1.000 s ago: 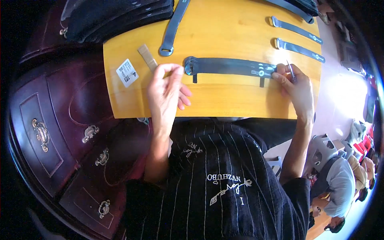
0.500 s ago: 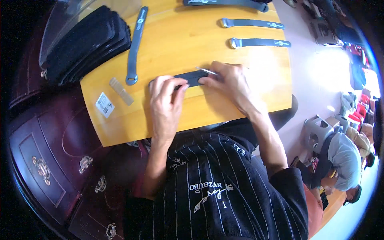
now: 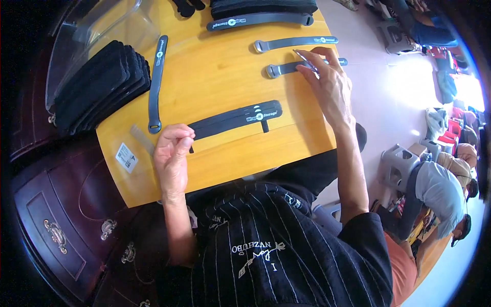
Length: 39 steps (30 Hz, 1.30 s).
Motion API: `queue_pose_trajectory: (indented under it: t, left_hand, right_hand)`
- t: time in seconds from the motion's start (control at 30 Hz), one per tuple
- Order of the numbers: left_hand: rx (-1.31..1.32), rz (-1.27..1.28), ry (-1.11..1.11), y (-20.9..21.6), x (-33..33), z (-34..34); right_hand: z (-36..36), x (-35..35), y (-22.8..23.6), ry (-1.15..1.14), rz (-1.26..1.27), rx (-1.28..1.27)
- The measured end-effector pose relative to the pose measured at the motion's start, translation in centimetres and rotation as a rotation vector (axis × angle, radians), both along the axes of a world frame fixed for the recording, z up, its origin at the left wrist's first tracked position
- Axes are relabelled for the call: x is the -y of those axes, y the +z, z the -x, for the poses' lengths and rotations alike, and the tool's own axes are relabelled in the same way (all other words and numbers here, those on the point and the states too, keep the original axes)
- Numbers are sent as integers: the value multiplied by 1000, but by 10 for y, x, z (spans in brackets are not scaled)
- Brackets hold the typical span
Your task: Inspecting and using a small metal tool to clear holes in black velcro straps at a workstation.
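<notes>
A stack of black hook-and-loop straps (image 3: pixel 232 120) lies across the front of the wooden table, with small dark tabs sticking out under its near edge. At its left end is my left hand (image 3: pixel 173 161), thumb and fingers pinched together; whatever is between the tips cannot be made out. My right hand (image 3: pixel 331 84) is raised to the right, closed around a slim, shiny metal tool (image 3: pixel 310 64). Below that hand lies a grey strap with a metal ring (image 3: pixel 279 70), partly covered by the fingers. A similar ringed strap (image 3: pixel 291 43) lies just beyond.
On the left, a long grey strap (image 3: pixel 157 84) lies beside a pile of black straps (image 3: pixel 97 87) in a clear plastic bin (image 3: pixel 115 23). More stacked straps (image 3: pixel 261 20) sit at the far edge. A white label (image 3: pixel 125 157) is near the left corner. Other people (image 3: pixel 440 189) work at right.
My right hand has lifted off the strap stack and moved right and away with the metal tool. The left hand has shifted left to the stack's end, uncovering most of it.
</notes>
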<state>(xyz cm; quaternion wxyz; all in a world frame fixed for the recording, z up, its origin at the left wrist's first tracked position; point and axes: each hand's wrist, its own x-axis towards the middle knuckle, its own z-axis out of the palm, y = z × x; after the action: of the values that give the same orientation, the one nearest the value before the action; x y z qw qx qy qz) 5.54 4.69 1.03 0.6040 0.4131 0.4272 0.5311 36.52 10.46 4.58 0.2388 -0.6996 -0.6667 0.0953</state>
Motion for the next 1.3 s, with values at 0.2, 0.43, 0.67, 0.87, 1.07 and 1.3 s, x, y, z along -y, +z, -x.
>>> queue_pose_trajectory:
  t: [0.2, 0.43, 0.67, 0.87, 1.07, 1.3]
  left_hand:
    - [215, 112, 99, -7, -2, 7]
    - [-234, -120, 83, 17, 15, -13]
    - [-450, -277, -215, 30, 44, -57]
    - [40, 263, -119, 23, 53, -20]
    - [274, 413, -107, 23, 58, -5]
    - [-158, 167, 55, 17, 60, 9]
  right_hand:
    - [-12, 5, -11, 25, 36, -151]
    - [-2, 48, 24, -91, 145, -248]
    - [50, 108, 34, 350, 279, -401]
    - [30, 112, 29, 234, 380, -285]
    - [20, 111, 28, 206, 518, -400]
    - [15, 97, 22, 179, 608, -431]
